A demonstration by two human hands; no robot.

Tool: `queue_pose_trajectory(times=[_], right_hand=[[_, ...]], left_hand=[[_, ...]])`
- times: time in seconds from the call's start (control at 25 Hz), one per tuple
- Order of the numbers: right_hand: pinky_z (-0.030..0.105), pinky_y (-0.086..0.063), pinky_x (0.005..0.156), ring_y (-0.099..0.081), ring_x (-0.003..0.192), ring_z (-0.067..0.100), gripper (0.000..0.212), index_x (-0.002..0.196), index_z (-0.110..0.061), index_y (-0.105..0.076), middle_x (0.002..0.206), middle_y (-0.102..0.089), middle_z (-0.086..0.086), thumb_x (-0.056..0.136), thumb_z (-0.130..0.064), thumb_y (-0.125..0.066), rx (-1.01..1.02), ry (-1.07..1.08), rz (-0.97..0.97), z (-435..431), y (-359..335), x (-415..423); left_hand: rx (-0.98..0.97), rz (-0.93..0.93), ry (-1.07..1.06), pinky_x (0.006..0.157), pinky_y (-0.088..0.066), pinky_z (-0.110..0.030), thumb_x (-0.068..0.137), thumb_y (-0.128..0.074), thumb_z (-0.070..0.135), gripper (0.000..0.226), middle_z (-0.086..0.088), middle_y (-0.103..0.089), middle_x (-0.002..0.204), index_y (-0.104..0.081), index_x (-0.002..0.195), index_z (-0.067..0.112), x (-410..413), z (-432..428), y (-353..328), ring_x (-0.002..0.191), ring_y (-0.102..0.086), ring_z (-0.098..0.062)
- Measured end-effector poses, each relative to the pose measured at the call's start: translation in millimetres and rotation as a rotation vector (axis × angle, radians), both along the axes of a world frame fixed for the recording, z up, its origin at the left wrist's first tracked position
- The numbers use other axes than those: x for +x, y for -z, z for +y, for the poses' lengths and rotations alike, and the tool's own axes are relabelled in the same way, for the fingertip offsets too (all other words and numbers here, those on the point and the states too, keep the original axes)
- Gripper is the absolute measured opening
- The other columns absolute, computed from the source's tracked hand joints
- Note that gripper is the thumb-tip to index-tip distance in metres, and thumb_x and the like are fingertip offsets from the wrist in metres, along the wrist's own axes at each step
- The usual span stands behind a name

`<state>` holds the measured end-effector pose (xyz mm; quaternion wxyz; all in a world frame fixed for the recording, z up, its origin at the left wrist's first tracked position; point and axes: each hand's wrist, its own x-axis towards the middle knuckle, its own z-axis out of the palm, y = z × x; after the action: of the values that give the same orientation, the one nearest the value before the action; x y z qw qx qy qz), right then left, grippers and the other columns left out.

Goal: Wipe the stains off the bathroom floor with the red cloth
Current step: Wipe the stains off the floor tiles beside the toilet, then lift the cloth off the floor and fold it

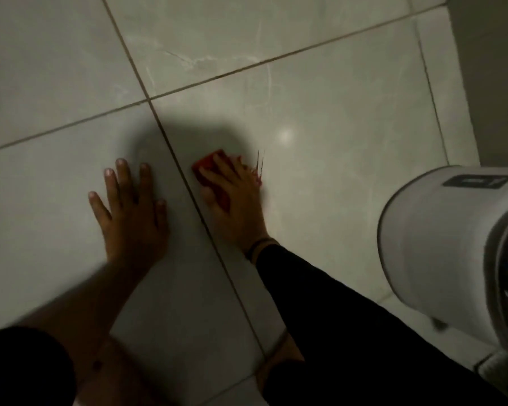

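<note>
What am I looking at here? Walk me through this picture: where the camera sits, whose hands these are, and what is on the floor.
There is no machine here. The one picture comes from a camera worn on a person's head, looking forward and down, so you see their own arms from above.

The left hand lies flat with fingers spread on the tiled floor, holding nothing, perhaps as support. The right hand, in a dark sleeve, lies flat on a red cloth just right of a dark grout line. The dark patch beyond the hands looks like a shadow, not dirt.

At the right edge stands a white rounded container; I cannot tell what it is. The picture is dim and blurred, so I cannot make out stains.
</note>
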<state>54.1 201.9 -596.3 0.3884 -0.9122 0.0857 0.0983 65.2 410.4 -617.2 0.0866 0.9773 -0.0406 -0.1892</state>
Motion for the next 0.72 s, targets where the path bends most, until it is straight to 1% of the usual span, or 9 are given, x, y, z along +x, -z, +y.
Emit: queue_pose_trajectory(times=[0.04, 0.12, 0.2, 0.28, 0.32, 0.44, 0.56, 0.64, 0.72], right_hand=[[0.041, -0.017, 0.133, -0.037, 0.160, 0.034, 0.038, 0.146, -0.020, -0.067, 0.164, -0.054, 0.009, 0.109, -0.028, -0.058, 0.157, 0.070, 0.111, 1.0, -14.6, -12.0], [0.041, -0.040, 0.129, -0.049, 0.153, 0.033, 0.038, 0.147, -0.010, -0.064, 0.160, -0.058, 0.013, 0.115, -0.024, -0.049, 0.666, 0.398, 0.332, -7.6, -52.3, -23.7], [0.038, -0.056, 0.115, -0.060, 0.143, 0.035, 0.045, 0.150, -0.005, -0.059, 0.158, -0.059, 0.016, 0.116, -0.030, -0.045, 1.067, 0.801, 0.458, -25.0, -97.8, -30.7], [0.051, -0.053, 0.118, -0.065, 0.138, 0.035, 0.051, 0.149, -0.014, -0.062, 0.152, -0.065, 0.015, 0.111, -0.046, -0.050, 1.188, 0.986, 0.523, -44.8, -150.9, -44.0], [0.056, -0.053, 0.117, -0.068, 0.134, 0.036, 0.053, 0.146, -0.017, -0.066, 0.146, -0.070, 0.015, 0.108, -0.051, -0.054, 1.236, 1.044, 0.512, -56.3, -181.8, -53.5], [0.064, -0.056, 0.110, -0.076, 0.120, 0.037, 0.047, 0.134, -0.018, -0.076, 0.131, -0.079, 0.017, 0.098, -0.048, -0.070, 1.353, 1.258, 0.333, -99.3, -274.3, -90.7], [0.072, -0.051, 0.110, -0.076, 0.114, 0.044, 0.043, 0.120, -0.010, -0.082, 0.123, -0.080, 0.024, 0.084, -0.027, -0.067, 1.409, 1.481, 0.204, -149.1, -343.9, -136.2], [0.069, -0.057, 0.104, -0.073, 0.117, 0.047, 0.059, 0.131, -0.005, -0.075, 0.129, -0.076, 0.028, 0.076, -0.020, -0.060, 1.380, 1.556, 0.134, -191.2, -382.1, -167.6], [0.066, -0.058, 0.106, -0.072, 0.121, 0.046, 0.067, 0.139, -0.008, -0.070, 0.132, -0.075, 0.025, 0.074, -0.018, -0.058, 1.260, 1.643, 0.138, -235.7, -402.5, -191.1]], left_hand=[[-0.020, 0.092, -0.041, 0.128, -0.008, -0.071, 0.110, -0.030, 0.047, 0.071, -0.022, -0.007, 0.182, -0.018, 0.173, 0.017, 5.6, -6.1, -15.9, 0.167, -0.008, -0.047], [-0.158, 0.274, -0.169, 0.132, -0.018, -0.064, 0.112, -0.031, 0.045, 0.067, -0.025, -0.017, 0.179, -0.030, 0.170, 0.010, 16.4, -33.7, -54.9, 0.165, -0.018, -0.046], [-0.474, 0.512, -0.379, 0.131, -0.031, -0.039, 0.115, -0.032, 0.041, 0.059, -0.014, -0.037, 0.174, -0.041, 0.165, 0.011, 22.7, -76.1, -105.3, 0.158, -0.040, -0.035], [-0.726, 0.766, -0.654, 0.095, -0.056, -0.015, 0.110, -0.042, 0.049, 0.042, 0.010, -0.064, 0.140, -0.057, 0.143, 0.029, 25.1, -124.6, -166.5, 0.120, -0.067, -0.010], [-0.767, 0.866, -0.698, 0.078, -0.059, -0.018, 0.106, -0.048, 0.055, 0.036, 0.013, -0.069, 0.122, -0.060, 0.132, 0.033, 23.4, -148.0, -198.0, 0.103, -0.068, -0.004], [-0.714, 1.010, -0.498, 0.080, -0.061, -0.035, 0.093, -0.072, 0.049, 0.041, 0.000, -0.077, 0.119, -0.071, 0.126, 0.026, 11.0, -214.0, -289.7, 0.105, -0.076, -0.022], [-0.738, 1.011, -0.169, 0.069, -0.061, -0.019, 0.082, -0.089, 0.020, 0.041, 0.004, -0.079, 0.117, -0.075, 0.117, 0.034, -3.1, -271.9, -360.9, 0.103, -0.077, -0.010], [-0.719, 1.045, 0.099, 0.071, -0.057, -0.009, 0.078, -0.090, 0.008, 0.054, 0.012, -0.075, 0.117, -0.071, 0.121, 0.034, -14.4, -321.8, -403.2, 0.104, -0.070, 0.003], [-0.684, 1.025, 0.295, 0.073, -0.055, -0.007, 0.076, -0.088, 0.005, 0.061, 0.013, -0.071, 0.115, -0.066, 0.127, 0.031, -29.6, -376.5, -426.1, 0.101, -0.067, 0.004]])
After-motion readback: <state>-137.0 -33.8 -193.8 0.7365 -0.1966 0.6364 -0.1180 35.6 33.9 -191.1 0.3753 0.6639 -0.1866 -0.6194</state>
